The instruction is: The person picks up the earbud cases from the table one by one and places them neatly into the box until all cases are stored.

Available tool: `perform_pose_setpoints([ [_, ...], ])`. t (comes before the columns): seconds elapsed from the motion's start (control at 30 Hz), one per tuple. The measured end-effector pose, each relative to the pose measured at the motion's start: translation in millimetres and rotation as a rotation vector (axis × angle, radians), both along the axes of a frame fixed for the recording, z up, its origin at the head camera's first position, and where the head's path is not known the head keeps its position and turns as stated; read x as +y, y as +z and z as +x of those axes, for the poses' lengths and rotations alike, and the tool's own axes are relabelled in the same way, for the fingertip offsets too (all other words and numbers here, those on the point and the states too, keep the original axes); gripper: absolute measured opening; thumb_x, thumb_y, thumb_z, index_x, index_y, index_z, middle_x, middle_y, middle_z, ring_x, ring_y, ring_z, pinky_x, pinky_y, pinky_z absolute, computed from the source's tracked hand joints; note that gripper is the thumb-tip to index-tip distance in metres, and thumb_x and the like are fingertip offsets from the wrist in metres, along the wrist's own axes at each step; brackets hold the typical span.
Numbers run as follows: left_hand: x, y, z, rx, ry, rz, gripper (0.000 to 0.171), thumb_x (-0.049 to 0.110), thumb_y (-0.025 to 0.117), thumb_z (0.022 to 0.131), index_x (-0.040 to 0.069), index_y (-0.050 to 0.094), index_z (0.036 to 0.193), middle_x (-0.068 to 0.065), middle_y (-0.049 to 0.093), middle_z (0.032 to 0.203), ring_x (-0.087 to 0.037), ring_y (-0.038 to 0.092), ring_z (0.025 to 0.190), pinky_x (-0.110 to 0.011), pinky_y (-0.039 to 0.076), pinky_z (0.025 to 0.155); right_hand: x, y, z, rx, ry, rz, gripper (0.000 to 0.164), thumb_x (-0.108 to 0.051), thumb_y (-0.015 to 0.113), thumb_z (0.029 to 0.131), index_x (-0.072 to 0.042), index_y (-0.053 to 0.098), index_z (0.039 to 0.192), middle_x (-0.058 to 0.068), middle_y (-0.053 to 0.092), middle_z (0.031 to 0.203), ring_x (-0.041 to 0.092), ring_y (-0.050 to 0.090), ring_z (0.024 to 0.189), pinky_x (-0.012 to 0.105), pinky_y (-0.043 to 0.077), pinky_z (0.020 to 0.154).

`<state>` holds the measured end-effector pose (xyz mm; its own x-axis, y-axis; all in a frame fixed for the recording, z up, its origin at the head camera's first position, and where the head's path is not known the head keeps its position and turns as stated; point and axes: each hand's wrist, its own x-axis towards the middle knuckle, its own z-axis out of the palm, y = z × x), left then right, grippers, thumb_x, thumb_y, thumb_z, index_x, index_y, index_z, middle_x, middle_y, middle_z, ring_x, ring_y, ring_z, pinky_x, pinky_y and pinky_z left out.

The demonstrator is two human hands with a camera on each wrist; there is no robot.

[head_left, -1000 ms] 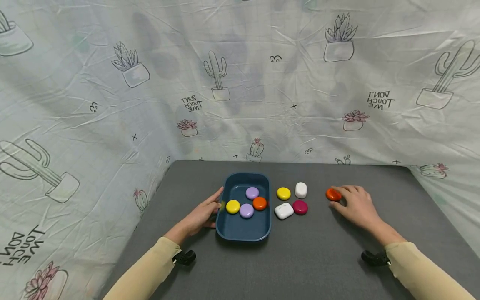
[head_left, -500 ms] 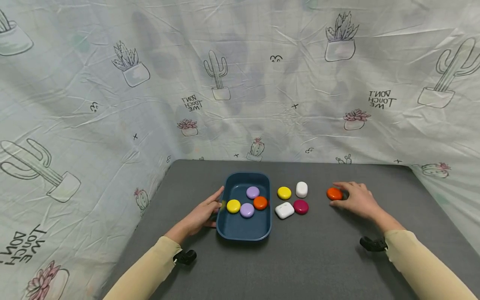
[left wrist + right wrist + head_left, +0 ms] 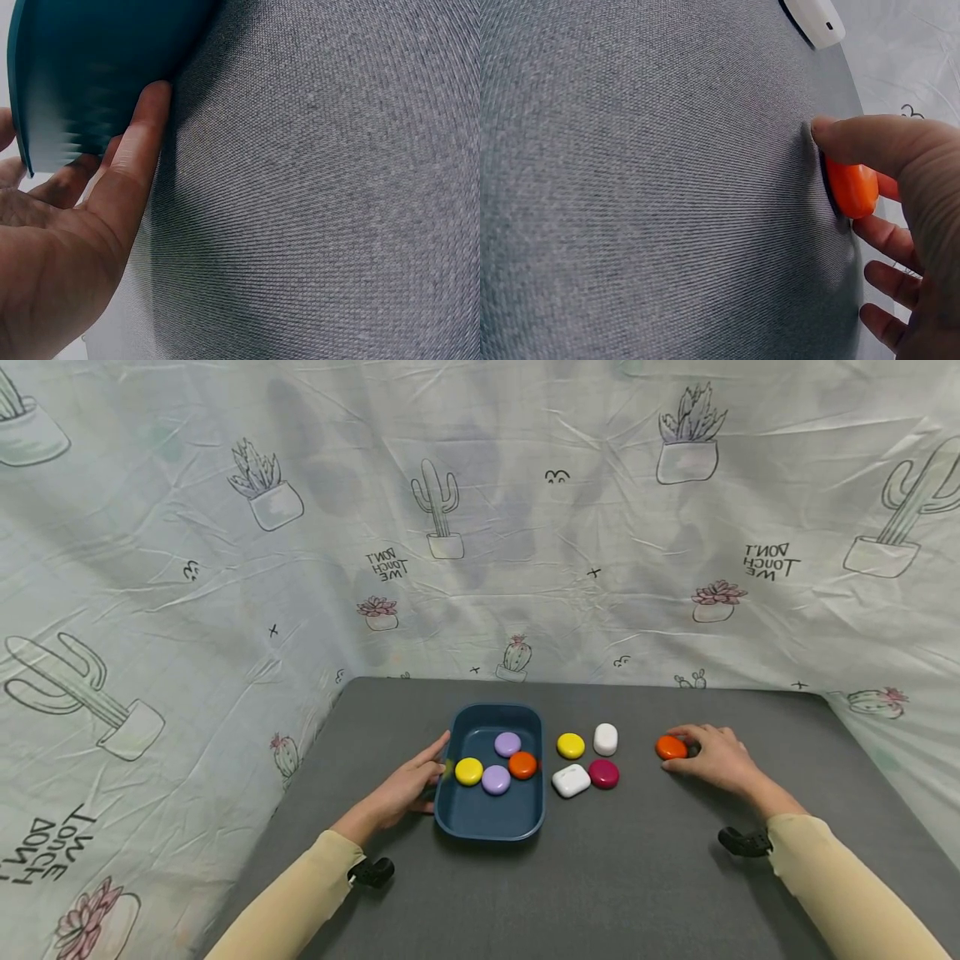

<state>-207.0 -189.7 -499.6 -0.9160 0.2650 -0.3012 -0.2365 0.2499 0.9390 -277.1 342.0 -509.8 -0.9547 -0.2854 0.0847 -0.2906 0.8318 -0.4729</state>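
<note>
- While the left hand [image 3: 401, 789] is resting against the outer left wall of the blue box [image 3: 489, 822], the right hand [image 3: 716, 762] is pinching the loose orange piece [image 3: 671, 747].
- Left hand state: the fingers are lying extended along the wall, unclenched; the thumb is pressing low on the side, near the table [image 3: 600, 877].
- Right hand state: the thumb and index finger are bracketing the loose orange piece from opposite edges; how firmly they are gripping, the views are not telling.
- Position of the loose orange piece: it is sitting on the table at the right fingertips, well apart from the left hand and the box.
- Between the box and the right hand, four pieces are lying on the table: a yellow piece [image 3: 570, 746] and a white oval [image 3: 605, 739] at the back, a white block [image 3: 572, 781] and a dark red piece [image 3: 604, 774] in front.
- Inside the box, a boxed yellow piece [image 3: 468, 772] is lying nearest the left hand, two purple pieces [image 3: 496, 780] are occupying the middle, and a boxed orange piece [image 3: 522, 765] is lying near the right wall.
- Behind the table, a cactus-print curtain [image 3: 510, 510] is hanging.
</note>
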Motion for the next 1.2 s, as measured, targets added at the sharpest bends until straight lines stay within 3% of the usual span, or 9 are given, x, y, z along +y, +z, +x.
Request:
perform_pose_setpoints([
  [0.33,1,1.3,0.1,0.008,-0.002,-0.006,0.061,0.028,0.047,0.107,0.054,0.025,0.158,-0.012,0.017,0.168,-0.042,0.037,0.143,-0.049,0.056,0.083,-1,1.1,-3.3,0.0,-0.006,0.019,0.06,-0.041,0.079,0.088,-0.005,0.065,0.133,0.022,0.062,0.12,0.038,0.047,0.1,0.045,0.032,0.074],
  [0.57,1,0.5,-0.5,0.017,-0.008,-0.006,0.063,0.027,0.047,0.106,0.05,0.023,0.16,-0.015,0.016,0.168,-0.044,0.037,0.142,-0.049,0.056,0.083,-14,12.1,0.3,0.05,0.015,0.014,0.056,-0.036,0.081,0.087,-0.006,0.066,0.132,0.021,0.064,0.118,0.039,0.047,0.104,0.05,0.035,0.079],
  [0.93,2,2.4,1.1,0.004,0.012,0.011,0.064,0.025,0.048,0.106,0.048,0.025,0.161,-0.017,0.016,0.168,-0.042,0.041,0.14,-0.05,0.057,0.08,-60,42.0,8.6,0.124,0.086,-0.056,0.05,-0.025,0.084,0.085,-0.01,0.07,0.13,0.017,0.064,0.118,0.042,0.042,0.115,0.059,0.035,0.089],
  [1.2,3,3.0,1.0,-0.003,0.027,0.022,0.063,0.023,0.048,0.106,0.046,0.026,0.161,-0.018,0.015,0.168,-0.041,0.044,0.139,-0.048,0.057,0.078,-102,56.9,17.4,0.138,0.189,-0.104,0.049,-0.024,0.084,0.085,-0.015,0.071,0.131,0.009,0.064,0.118,0.037,0.042,0.119,0.059,0.034,0.093],
])
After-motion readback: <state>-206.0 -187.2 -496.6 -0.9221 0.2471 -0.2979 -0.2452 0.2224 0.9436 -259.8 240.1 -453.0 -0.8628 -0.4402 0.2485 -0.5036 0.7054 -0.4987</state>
